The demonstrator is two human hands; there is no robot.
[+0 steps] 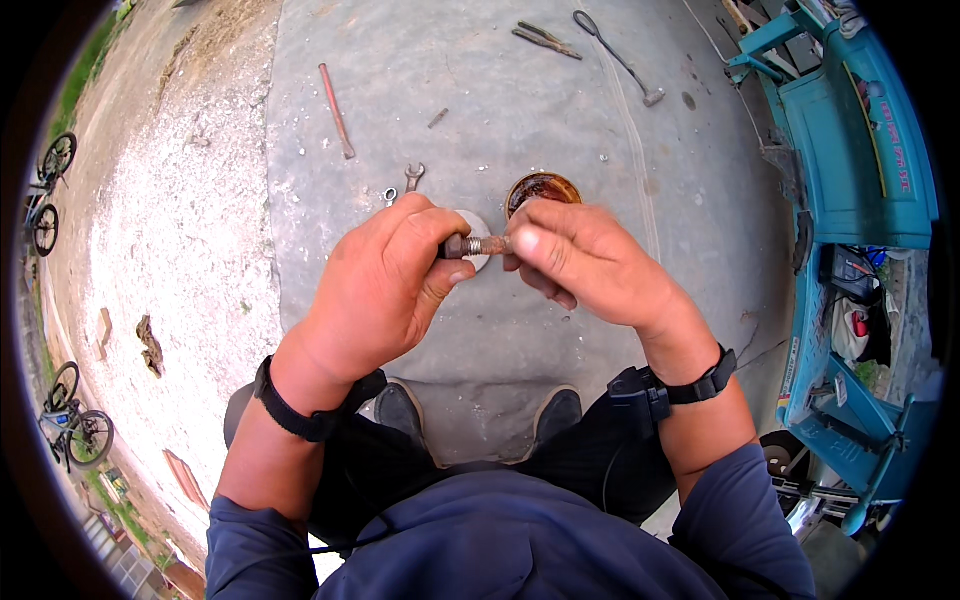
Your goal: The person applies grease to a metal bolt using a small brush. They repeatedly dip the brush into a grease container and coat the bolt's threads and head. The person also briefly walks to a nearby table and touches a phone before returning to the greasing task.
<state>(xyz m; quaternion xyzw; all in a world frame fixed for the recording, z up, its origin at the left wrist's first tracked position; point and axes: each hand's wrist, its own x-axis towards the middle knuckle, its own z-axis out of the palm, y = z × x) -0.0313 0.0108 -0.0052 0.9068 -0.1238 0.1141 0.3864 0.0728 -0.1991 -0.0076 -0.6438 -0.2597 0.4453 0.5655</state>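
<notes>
At frame centre, the left-hand grip (pixel 388 268) clasps a bolt (pixel 486 246) by its dark end; the right-hand grip (pixel 590 258) pinches the rusty end, likely holding it steady.

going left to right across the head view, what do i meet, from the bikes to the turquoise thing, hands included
Lower bicycle → brown scrap → left hand → rusty threaded bolt → right hand → turquoise metal bodywork

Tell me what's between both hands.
Head view: a threaded bolt spans the gap from left hand to right hand, a pale round thing behind it.
</notes>
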